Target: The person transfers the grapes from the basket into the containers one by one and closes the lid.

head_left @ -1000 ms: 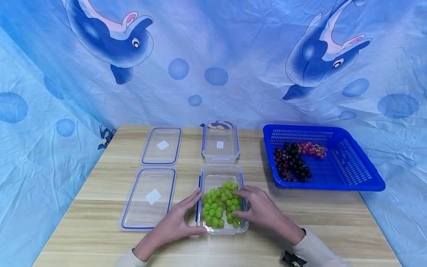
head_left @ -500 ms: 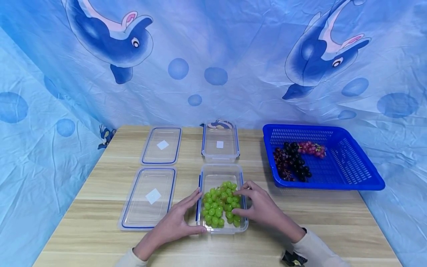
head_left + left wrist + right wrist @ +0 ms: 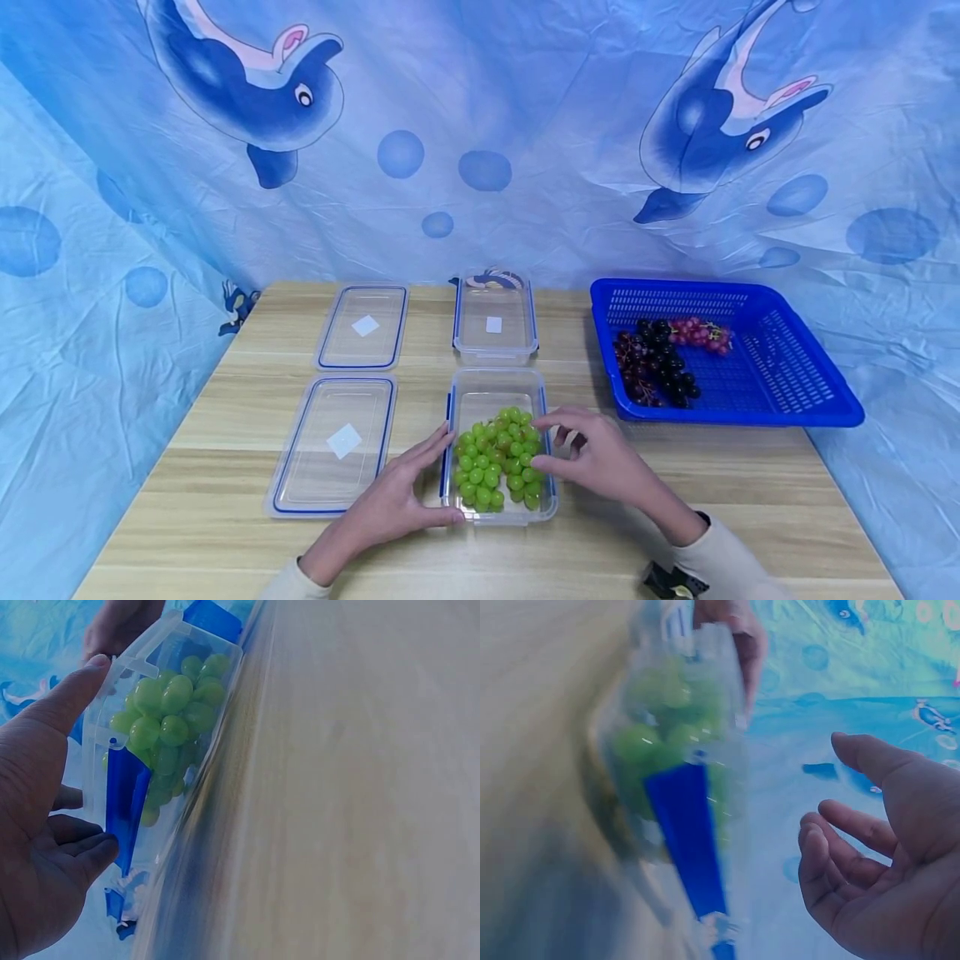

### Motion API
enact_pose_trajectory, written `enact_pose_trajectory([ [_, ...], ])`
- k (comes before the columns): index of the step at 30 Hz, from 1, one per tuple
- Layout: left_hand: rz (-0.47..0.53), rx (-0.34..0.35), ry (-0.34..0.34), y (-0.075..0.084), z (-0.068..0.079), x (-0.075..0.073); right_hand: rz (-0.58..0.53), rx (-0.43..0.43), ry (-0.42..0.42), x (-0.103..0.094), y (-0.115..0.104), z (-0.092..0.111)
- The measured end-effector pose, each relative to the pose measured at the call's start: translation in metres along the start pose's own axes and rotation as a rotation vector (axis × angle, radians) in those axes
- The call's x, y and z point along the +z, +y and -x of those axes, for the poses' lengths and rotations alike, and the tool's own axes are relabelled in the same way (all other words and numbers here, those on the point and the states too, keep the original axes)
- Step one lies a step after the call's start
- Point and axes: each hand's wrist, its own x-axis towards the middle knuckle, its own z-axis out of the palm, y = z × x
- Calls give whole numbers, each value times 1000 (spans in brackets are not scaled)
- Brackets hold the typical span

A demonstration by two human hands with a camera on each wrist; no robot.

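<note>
A clear lidless plastic food container (image 3: 495, 379) with blue side latches holds bunches of green grapes (image 3: 480, 467). My left hand (image 3: 393, 500) rests against its left side, thumb at the near corner and fingers along the side. In the left wrist view, fingertips (image 3: 101, 851) touch the blue latch (image 3: 126, 802). My right hand (image 3: 592, 454) hovers over the container's right rim with thumb and fingers apart. The right wrist view shows nothing between its loosely curled fingers (image 3: 855, 832), apart from the container.
Two clear blue-sealed lids, one behind (image 3: 363, 327) and one in front (image 3: 333, 446), lie at left. Another clear container (image 3: 495, 321) stands behind. A blue basket (image 3: 780, 367) at right holds black grapes (image 3: 671, 367), dark red grapes (image 3: 636, 371) and pink grapes (image 3: 701, 335).
My right hand has let go of the green grapes and drawn back to the right, its fingers spreading. The left hand stays against the container.
</note>
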Motion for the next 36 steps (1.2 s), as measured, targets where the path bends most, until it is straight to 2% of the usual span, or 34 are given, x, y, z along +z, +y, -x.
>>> enact_pose_trajectory([
  [5, 1, -2, 1, 0, 0, -1, -3, -12, 34, -22, -8, 0],
  [13, 0, -2, 1, 1, 0, -1, 133, -82, 113, -70, -13, -3],
  [20, 2, 0, -2, 1, 0, -2, 189, -23, 168, -117, -8, -4],
  [28, -2, -1, 0, 0, 0, -2, 230, 53, 198, -169, 13, -14],
  [36, -5, 5, 3, 0, 0, -1, 262, 38, 168, -214, 49, -22],
])
